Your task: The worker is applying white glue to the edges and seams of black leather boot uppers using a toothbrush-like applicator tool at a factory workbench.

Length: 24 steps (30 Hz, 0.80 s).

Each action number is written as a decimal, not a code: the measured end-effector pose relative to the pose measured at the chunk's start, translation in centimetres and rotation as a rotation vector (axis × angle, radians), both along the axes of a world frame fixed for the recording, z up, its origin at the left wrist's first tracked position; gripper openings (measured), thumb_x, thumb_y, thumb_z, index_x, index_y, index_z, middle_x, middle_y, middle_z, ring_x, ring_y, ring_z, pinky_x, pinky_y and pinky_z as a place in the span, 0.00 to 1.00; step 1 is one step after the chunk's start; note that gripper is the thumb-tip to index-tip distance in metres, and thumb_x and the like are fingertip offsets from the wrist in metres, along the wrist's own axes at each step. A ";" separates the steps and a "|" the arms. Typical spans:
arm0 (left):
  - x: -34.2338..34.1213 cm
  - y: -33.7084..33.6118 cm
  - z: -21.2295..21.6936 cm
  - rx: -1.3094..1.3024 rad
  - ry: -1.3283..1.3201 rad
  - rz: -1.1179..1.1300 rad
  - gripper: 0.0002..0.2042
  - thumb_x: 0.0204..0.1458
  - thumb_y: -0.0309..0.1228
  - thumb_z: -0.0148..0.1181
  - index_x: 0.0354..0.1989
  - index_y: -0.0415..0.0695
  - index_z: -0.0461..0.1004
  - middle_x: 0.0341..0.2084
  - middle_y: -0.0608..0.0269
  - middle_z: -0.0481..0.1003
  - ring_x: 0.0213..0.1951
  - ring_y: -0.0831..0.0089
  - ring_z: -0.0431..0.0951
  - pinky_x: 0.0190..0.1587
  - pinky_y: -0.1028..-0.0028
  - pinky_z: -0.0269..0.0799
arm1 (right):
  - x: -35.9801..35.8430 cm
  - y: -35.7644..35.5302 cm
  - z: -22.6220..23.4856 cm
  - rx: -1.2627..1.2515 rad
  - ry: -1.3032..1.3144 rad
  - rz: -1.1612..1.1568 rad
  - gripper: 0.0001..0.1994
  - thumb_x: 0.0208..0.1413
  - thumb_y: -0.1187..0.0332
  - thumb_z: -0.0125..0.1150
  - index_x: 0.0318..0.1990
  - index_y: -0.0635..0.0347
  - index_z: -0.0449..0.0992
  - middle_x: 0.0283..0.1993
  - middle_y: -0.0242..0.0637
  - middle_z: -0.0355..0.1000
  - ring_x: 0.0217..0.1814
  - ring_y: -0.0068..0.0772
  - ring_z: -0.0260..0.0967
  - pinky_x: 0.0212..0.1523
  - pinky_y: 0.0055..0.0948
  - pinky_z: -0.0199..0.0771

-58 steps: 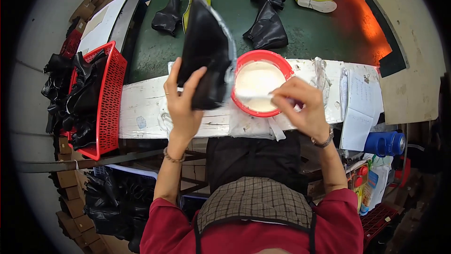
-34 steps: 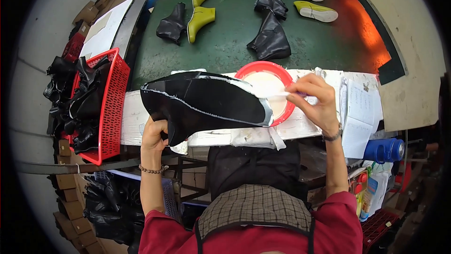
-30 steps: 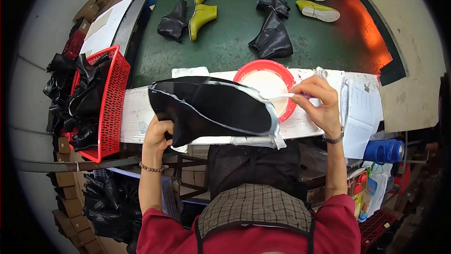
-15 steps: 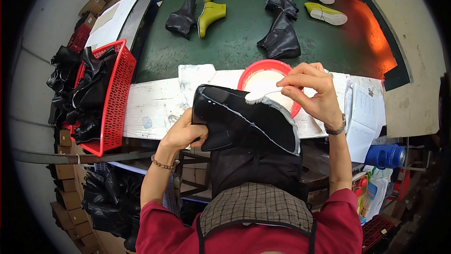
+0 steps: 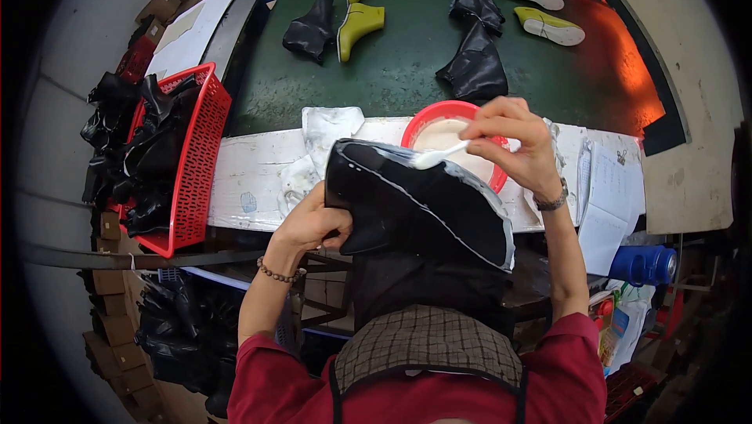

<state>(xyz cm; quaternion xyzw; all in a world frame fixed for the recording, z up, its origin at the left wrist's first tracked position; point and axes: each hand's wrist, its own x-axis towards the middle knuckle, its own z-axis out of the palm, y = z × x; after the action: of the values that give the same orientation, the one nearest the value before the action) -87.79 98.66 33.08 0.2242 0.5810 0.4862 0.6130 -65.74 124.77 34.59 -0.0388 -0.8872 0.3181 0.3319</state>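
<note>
The left hand point(image 5: 315, 221) clasped the black boot upper point(image 5: 415, 208), slanted below fingers of the right hand point(image 5: 513, 140), presumably for reach; these pinched a white brush point(image 5: 433, 157), bristles hidden, the red bowl point(image 5: 448, 108) close beside them.

You've swung the black leather piece point(image 5: 423, 208) down from upright beside the red bowl point(image 5: 427, 114) — it now slants toward you. Your left grip point(image 5: 312, 224) has gone from spread fingers to a fist at one end. Your right grip point(image 5: 517, 142) has brought the white brush point(image 5: 431, 159) from over the bowl onto the upper edge — the white cloth point(image 5: 329, 128) is less covered.
</note>
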 end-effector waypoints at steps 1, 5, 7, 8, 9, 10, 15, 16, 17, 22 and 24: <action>-0.1 -0.4 -0.1 0.011 -0.034 0.069 0.27 0.38 0.10 0.44 0.51 0.32 0.72 0.14 0.62 0.67 0.09 0.78 0.60 0.10 0.77 0.50 | 0.6 0.1 -0.4 -0.020 0.009 -0.040 0.10 0.44 0.73 0.76 0.36 0.55 0.86 0.35 0.29 0.77 0.42 0.28 0.72 0.50 0.29 0.63; -0.3 -0.9 -1.1 0.035 -0.131 0.182 0.27 0.37 0.11 0.45 0.52 0.29 0.70 0.21 0.50 0.74 0.09 0.74 0.62 0.09 0.77 0.51 | 1.6 0.1 -2.0 -0.063 0.003 -0.113 0.10 0.43 0.75 0.76 0.36 0.55 0.86 0.38 0.30 0.78 0.41 0.29 0.71 0.49 0.30 0.65; -1.0 -1.0 -1.2 0.114 -0.185 0.163 0.27 0.37 0.12 0.46 0.53 0.28 0.69 0.24 0.44 0.76 0.10 0.73 0.64 0.09 0.76 0.52 | 2.0 0.6 -3.2 -0.045 0.007 -0.095 0.08 0.49 0.76 0.73 0.38 0.57 0.85 0.37 0.30 0.77 0.41 0.26 0.70 0.45 0.27 0.67; -1.5 -1.3 -1.3 0.185 -0.243 0.141 0.28 0.37 0.13 0.46 0.53 0.27 0.68 0.28 0.38 0.78 0.10 0.71 0.65 0.08 0.76 0.52 | 2.0 0.8 -4.2 -0.235 0.057 -0.187 0.07 0.53 0.74 0.70 0.40 0.58 0.84 0.36 0.30 0.76 0.40 0.23 0.71 0.43 0.25 0.67; -2.5 -1.8 -1.7 0.261 -0.304 0.165 0.29 0.36 0.15 0.47 0.54 0.25 0.68 0.36 0.29 0.79 0.14 0.67 0.70 0.10 0.77 0.57 | 2.2 1.2 -5.6 -0.426 0.102 -0.277 0.06 0.58 0.72 0.68 0.42 0.59 0.83 0.35 0.29 0.75 0.40 0.20 0.72 0.40 0.23 0.68; -2.8 -1.5 -1.3 0.266 -0.343 0.249 0.29 0.37 0.16 0.47 0.55 0.25 0.68 0.39 0.28 0.78 0.15 0.67 0.72 0.13 0.77 0.60 | 3.3 2.8 -8.3 -0.500 0.096 -0.345 0.08 0.62 0.71 0.64 0.46 0.61 0.80 0.34 0.29 0.74 0.36 0.17 0.70 0.34 0.21 0.67; -8.7 -1.1 -3.1 0.291 -0.478 0.500 0.21 0.43 0.19 0.51 0.48 0.24 0.73 0.43 0.38 0.79 0.25 0.63 0.77 0.27 0.72 0.77 | 7.6 5.3 -16.9 -0.854 0.014 -0.611 0.08 0.69 0.68 0.55 0.49 0.63 0.73 0.30 0.24 0.67 0.21 0.11 0.58 0.19 0.16 0.56; -10.4 -1.3 -4.2 0.300 -0.466 0.515 0.21 0.43 0.19 0.51 0.48 0.24 0.73 0.43 0.38 0.79 0.25 0.63 0.77 0.27 0.72 0.77 | 7.3 4.9 -17.5 -0.855 0.017 -0.590 0.08 0.69 0.68 0.55 0.49 0.63 0.73 0.30 0.24 0.67 0.21 0.11 0.58 0.19 0.16 0.56; -12.5 -1.5 -6.0 0.312 -0.491 0.652 0.18 0.44 0.19 0.52 0.45 0.25 0.74 0.41 0.41 0.79 0.28 0.62 0.78 0.30 0.70 0.80 | 7.0 4.8 -18.0 -0.884 0.075 -0.566 0.08 0.69 0.68 0.56 0.48 0.62 0.73 0.29 0.23 0.67 0.21 0.10 0.57 0.19 0.15 0.55; -19.0 4.3 -8.5 0.363 -0.598 0.836 0.05 0.46 0.17 0.53 0.32 0.32 0.72 0.36 0.47 0.76 0.40 0.53 0.77 0.51 0.55 0.82 | 6.9 5.6 -19.9 -0.833 0.147 -0.610 0.07 0.69 0.68 0.56 0.47 0.62 0.73 0.29 0.22 0.67 0.23 0.09 0.55 0.21 0.14 0.54; -22.4 6.9 -11.2 0.409 -0.566 0.857 0.04 0.45 0.16 0.53 0.31 0.32 0.71 0.36 0.47 0.75 0.41 0.51 0.76 0.53 0.52 0.80 | 6.6 5.2 -19.8 -0.766 0.133 -0.626 0.07 0.68 0.69 0.57 0.47 0.62 0.74 0.30 0.22 0.67 0.24 0.09 0.55 0.21 0.14 0.54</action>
<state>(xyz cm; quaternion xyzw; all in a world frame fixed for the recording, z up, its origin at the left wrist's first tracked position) -110.20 105.57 21.90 -0.0572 0.3263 0.8366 0.4364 -59.09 129.95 14.81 -0.4021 -0.6293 0.5081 0.4290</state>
